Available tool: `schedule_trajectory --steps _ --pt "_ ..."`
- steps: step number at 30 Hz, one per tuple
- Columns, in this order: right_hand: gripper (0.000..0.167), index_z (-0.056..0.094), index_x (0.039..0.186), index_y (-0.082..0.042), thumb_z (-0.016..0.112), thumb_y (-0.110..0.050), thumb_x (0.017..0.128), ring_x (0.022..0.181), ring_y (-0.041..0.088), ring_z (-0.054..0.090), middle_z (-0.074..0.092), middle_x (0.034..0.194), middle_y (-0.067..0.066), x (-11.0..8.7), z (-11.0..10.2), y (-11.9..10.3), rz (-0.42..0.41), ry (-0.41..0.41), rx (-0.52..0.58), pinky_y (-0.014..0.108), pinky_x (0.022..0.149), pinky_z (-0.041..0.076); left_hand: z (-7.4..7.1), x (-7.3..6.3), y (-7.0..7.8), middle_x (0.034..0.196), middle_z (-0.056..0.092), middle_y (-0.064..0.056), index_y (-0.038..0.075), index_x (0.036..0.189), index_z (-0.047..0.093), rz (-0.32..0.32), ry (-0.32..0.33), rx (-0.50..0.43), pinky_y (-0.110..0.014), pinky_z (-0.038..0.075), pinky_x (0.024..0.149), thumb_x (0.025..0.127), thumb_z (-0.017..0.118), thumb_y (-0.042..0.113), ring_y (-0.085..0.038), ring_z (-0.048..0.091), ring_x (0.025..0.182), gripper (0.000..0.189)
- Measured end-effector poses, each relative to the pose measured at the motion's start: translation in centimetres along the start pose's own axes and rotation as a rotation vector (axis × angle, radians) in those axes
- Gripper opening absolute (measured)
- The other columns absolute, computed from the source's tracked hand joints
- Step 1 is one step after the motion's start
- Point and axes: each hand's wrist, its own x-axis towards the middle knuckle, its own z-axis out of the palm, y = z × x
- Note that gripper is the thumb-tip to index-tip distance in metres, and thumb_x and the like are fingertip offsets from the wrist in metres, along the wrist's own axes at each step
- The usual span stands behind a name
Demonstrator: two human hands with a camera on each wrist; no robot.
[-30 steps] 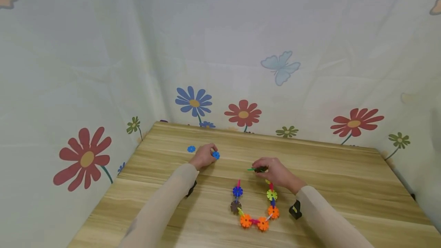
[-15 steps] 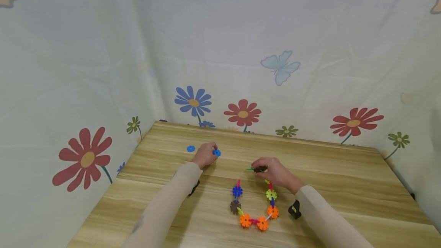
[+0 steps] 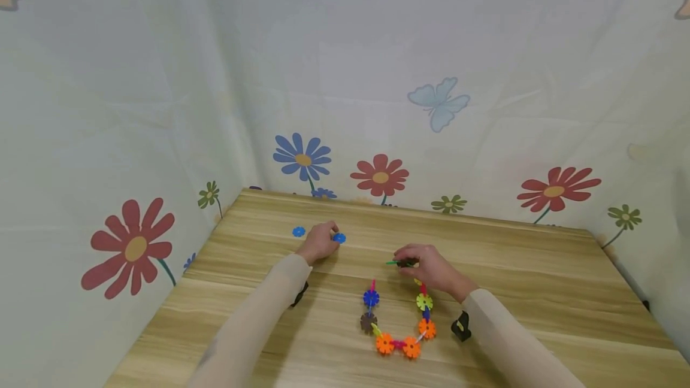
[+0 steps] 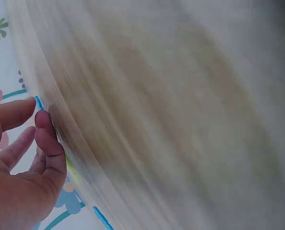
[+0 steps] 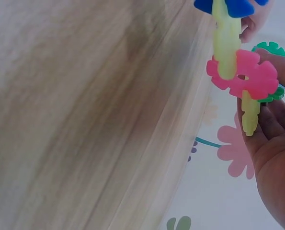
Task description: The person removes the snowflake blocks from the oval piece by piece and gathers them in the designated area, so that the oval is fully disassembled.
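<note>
My left hand (image 3: pixel 319 242) pinches a blue snowflake disc (image 3: pixel 339 238) between thumb and fingers; its edge shows at the fingertips in the left wrist view. To its left, a second blue disc (image 3: pixel 299 232) lies on the table. The right hand (image 3: pixel 431 267) holds a dark snowflake disc (image 3: pixel 405 263) with a green disc (image 3: pixel 391 263) sticking out to the left. Just below it, a U-shaped chain of interlocked discs runs through an orange disc (image 3: pixel 385 343) at the near bend. The right wrist view shows a pink disc (image 5: pixel 255 76) slotted with yellow ones, overlapping that hand.
The wood-grain table (image 3: pixel 528 292) meets a white curtain (image 3: pixel 345 76) printed with flowers at the back and left. A black wrist strap part (image 3: pixel 461 327) hangs under the right sleeve, close to the chain's right side.
My left hand has shifted slightly, and the blue disc has moved a little away from me and tilted flatter. The right hand and the chain have stayed nearly still.
</note>
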Motion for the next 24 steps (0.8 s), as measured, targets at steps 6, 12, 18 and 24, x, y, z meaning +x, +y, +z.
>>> schedule_trajectory --steps 6,12,18,24 --pt "0.021 0.071 0.101 -0.01 0.073 -0.002 0.081 0.084 0.011 0.061 0.066 0.104 0.004 0.0 -0.1 -0.1 0.017 -0.004 0.012 0.028 0.074 0.052 -0.4 -0.6 0.1 0.087 0.06 -0.008 0.002 0.109 0.06 0.039 -0.018 -0.036 -0.038 0.047 0.072 0.084 0.066 0.004 -0.022 0.055 0.079 0.026" --pt "0.023 0.07 0.103 -0.011 0.073 -0.005 0.081 0.083 0.008 0.06 0.067 0.101 -0.002 0.0 -0.1 -0.1 0.075 -0.004 0.003 0.027 0.076 0.052 -0.9 -1.6 0.8 0.089 0.06 -0.01 0.001 0.107 0.061 0.076 -0.035 -0.094 -0.036 0.047 0.07 0.084 0.068 0.007 -0.022 0.055 0.079 0.025" --pt "0.027 0.068 0.108 -0.003 0.073 -0.006 0.082 0.083 0.009 0.061 0.067 0.099 -0.001 0.1 0.0 0.1 0.087 -0.011 0.016 0.029 0.076 0.052 -0.7 -2.6 1.5 0.09 0.061 -0.009 0.0 0.106 0.06 0.163 -0.074 -0.163 -0.034 0.048 0.07 0.085 0.067 0.008 -0.021 0.057 0.082 0.024" --pt "0.031 0.066 0.112 -0.002 0.074 -0.008 0.082 0.083 0.01 0.061 0.067 0.098 -0.001 0.2 0.1 -0.1 0.109 -0.01 0.009 0.031 0.078 0.052 -0.1 -3.3 2.6 0.091 0.059 -0.007 0.001 0.107 0.06 0.168 -0.125 -0.209 -0.031 0.049 0.068 0.086 0.066 0.008 -0.019 0.057 0.081 0.023"
